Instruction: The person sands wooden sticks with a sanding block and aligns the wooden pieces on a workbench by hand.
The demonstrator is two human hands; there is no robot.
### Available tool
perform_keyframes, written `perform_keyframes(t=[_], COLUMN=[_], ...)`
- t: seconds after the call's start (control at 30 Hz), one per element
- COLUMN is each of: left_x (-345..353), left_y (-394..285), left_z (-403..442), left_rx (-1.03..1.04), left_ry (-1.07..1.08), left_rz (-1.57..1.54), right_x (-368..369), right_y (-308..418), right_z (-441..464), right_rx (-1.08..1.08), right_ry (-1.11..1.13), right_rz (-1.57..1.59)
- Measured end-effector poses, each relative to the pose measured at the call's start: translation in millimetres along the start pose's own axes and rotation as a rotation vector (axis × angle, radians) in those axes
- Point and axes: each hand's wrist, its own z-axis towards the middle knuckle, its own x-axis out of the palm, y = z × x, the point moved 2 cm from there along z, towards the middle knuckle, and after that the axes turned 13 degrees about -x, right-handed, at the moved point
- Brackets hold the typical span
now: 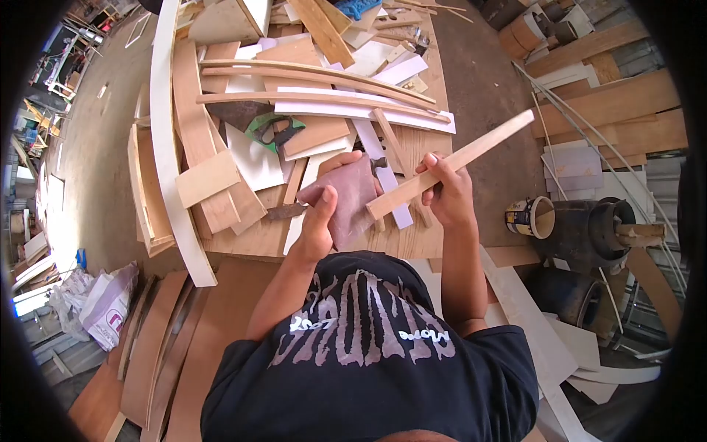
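My left hand (pixel 321 221) is closed on a folded, dull pink sheet of sandpaper (pixel 352 197), with the thumb across its near face. My right hand (pixel 448 193) grips a narrow pale wooden stick (pixel 486 147) near its middle. The stick slants up to the right, and its lower end is right by the sandpaper's right edge; whether they touch I cannot tell. Beyond my left hand lies a handsaw with a green and black handle (pixel 274 132). A hammer, partly hidden behind the sandpaper, shows its dark handle end (pixel 286 212).
Offcuts and long wooden strips (pixel 324 99) crowd the wooden workbench (pixel 434 250). A long white-faced board (pixel 166 132) stands along its left side. On the floor at right are a paint bucket (pixel 543 216) and a black cylinder (pixel 582 232). Boards (pixel 166 346) lean at lower left.
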Motion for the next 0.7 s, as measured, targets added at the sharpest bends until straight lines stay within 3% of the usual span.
perform_keyframes(t=[0.17,0.37,0.43,0.5,0.57,0.63,0.7], left_x=[-0.9,-2.2,-6.3,-6.9,-10.5,-12.9,-7.4], left_y=[10.8,8.2,8.3,4.9,1.5,-4.8,-4.2], left_z=[-2.1,-6.3,-7.0,-5.4,-4.0,-3.4,-2.3], left_rx=[-0.033,-0.036,0.039,0.181,0.182,0.209,0.174], left_ry=[0.041,0.033,-0.009,-0.07,-0.065,-0.047,-0.03], left_rz=[0.223,0.196,0.363,0.622,0.646,0.777,0.792], right_x=[9.3,11.6,14.6,15.9,12.9,10.2,11.6], right_y=[9.1,8.8,13.5,9.1,2.6,-6.5,-4.6], right_z=[9.6,18.4,15.5,17.7,20.9,24.4,25.4], right_rx=[0.104,0.087,0.173,0.122,0.071,0.163,0.146], right_ry=[0.024,-0.061,0.136,0.093,0.05,-0.005,0.025], right_rz=[-0.089,0.004,-0.378,-0.329,-0.283,-0.086,-0.179])
